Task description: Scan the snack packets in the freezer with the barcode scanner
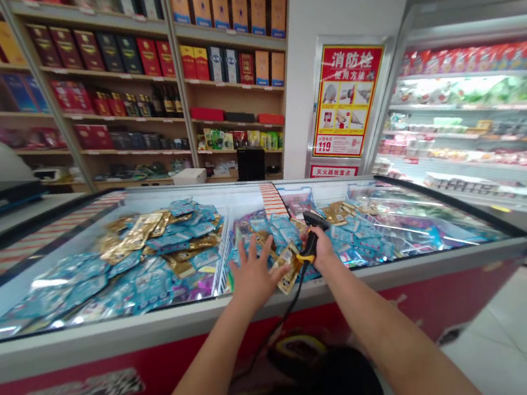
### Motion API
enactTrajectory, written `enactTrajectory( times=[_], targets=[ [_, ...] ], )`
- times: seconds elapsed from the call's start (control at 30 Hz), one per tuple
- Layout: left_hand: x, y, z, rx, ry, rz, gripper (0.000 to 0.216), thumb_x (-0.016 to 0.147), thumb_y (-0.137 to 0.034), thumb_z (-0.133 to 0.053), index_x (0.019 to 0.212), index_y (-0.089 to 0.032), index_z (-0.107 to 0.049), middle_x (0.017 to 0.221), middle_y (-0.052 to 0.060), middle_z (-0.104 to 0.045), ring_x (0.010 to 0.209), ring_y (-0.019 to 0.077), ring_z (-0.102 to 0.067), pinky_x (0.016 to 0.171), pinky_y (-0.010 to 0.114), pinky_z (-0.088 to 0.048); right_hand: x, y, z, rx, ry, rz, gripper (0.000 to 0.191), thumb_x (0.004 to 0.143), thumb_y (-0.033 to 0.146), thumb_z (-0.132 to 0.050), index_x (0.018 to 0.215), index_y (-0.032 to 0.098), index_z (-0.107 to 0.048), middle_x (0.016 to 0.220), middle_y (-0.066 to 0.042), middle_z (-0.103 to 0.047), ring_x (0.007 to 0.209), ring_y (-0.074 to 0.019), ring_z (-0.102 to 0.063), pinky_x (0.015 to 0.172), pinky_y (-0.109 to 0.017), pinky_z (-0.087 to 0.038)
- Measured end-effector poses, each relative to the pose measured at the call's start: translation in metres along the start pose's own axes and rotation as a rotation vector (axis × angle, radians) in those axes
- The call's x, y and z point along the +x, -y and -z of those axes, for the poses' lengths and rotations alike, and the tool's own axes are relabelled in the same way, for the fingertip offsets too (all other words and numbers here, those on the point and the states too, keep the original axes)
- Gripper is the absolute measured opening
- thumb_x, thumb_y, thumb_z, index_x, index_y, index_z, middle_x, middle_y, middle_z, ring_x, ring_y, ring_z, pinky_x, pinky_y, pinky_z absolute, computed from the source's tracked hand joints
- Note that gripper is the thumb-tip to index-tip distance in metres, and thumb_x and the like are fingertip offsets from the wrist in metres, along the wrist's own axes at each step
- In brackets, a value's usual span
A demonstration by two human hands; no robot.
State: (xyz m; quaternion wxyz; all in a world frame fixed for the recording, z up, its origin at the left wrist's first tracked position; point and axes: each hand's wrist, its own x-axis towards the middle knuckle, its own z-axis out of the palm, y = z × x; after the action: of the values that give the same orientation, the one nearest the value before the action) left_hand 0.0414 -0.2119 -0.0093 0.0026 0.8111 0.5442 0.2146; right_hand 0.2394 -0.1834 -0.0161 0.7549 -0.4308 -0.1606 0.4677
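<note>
My right hand (319,250) is closed round the handle of a black and yellow barcode scanner (312,233), whose cable runs down toward me. My left hand (254,273) reaches over the chest freezer (258,297) with fingers spread, its thumb touching a gold packet (288,266) that lies between the two hands. Both hands hover above the freezer's middle section, over a heap of blue and gold packets (154,260).
Sliding glass lids (419,214) cover the freezer's right part. Wooden shelves (175,72) with boxed bottles line the back wall. A fire-hydrant sign (346,99) stands behind, and an open chilled display (479,119) on the right. White floor tiles (522,337) lie at lower right.
</note>
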Motion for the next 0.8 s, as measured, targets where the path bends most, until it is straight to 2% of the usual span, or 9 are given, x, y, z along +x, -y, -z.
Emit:
enactTrajectory(
  times=[0.13, 0.27, 0.53, 0.67, 0.8],
  targets=[
    [0.002, -0.009, -0.013, -0.012, 0.108, -0.056, 0.079, 0.078, -0.073, -0.05, 0.149, -0.045, -0.03, 0.161, 0.005, -0.02, 0.144, 0.0494, -0.007, 0.104, 0.075, -0.017, -0.001, 0.001, -0.002, 0.045, -0.023, 0.028, 0.008, 0.079, 0.024, -0.055, 0.073, 0.02, -0.057, 0.054, 0.002, -0.064, 0.05, -0.0119, -0.062, 0.047, -0.02, -0.047],
    [0.02, -0.008, -0.023, -0.022, 0.124, -0.054, 0.067, 0.084, -0.068, -0.044, 0.147, -0.046, -0.035, 0.16, 0.003, -0.023, 0.144, 0.0484, -0.008, 0.104, 0.076, -0.013, 0.004, 0.002, -0.003, 0.011, -0.024, 0.039, 0.009, 0.08, 0.025, -0.056, 0.071, 0.021, -0.056, 0.052, 0.002, -0.064, 0.048, -0.0134, -0.061, 0.046, -0.022, -0.047],
    [0.034, -0.006, -0.032, -0.013, 0.052, -0.045, 0.064, 0.087, -0.063, -0.044, 0.146, -0.042, -0.038, 0.161, 0.002, -0.021, 0.145, 0.0465, -0.011, 0.107, 0.072, -0.013, 0.022, 0.001, -0.011, 0.016, 0.015, 0.029, 0.012, 0.078, 0.029, -0.057, 0.07, 0.02, -0.055, 0.05, 0.002, -0.064, 0.045, -0.0133, -0.059, 0.045, -0.023, -0.048],
    [0.035, -0.006, -0.029, -0.015, -0.003, -0.03, 0.063, 0.088, -0.06, -0.045, 0.145, -0.033, -0.042, 0.158, 0.008, -0.028, 0.145, 0.0422, -0.017, 0.109, 0.069, -0.02, 0.019, 0.008, -0.009, 0.001, 0.013, 0.09, 0.013, 0.076, 0.032, -0.06, 0.073, 0.021, -0.055, 0.052, 0.003, -0.065, 0.048, -0.0132, -0.061, 0.048, -0.023, -0.049],
    [0.032, -0.008, -0.02, -0.016, -0.058, 0.016, 0.055, 0.089, -0.055, -0.048, 0.135, -0.025, -0.051, 0.152, 0.013, -0.038, 0.145, 0.0378, -0.02, 0.11, 0.061, -0.025, 0.002, 0.02, -0.003, 0.002, 0.035, 0.163, 0.02, 0.077, 0.041, -0.059, 0.076, 0.022, -0.053, 0.053, 0.005, -0.064, 0.046, -0.0137, -0.06, 0.046, -0.024, -0.048]
  ],
)
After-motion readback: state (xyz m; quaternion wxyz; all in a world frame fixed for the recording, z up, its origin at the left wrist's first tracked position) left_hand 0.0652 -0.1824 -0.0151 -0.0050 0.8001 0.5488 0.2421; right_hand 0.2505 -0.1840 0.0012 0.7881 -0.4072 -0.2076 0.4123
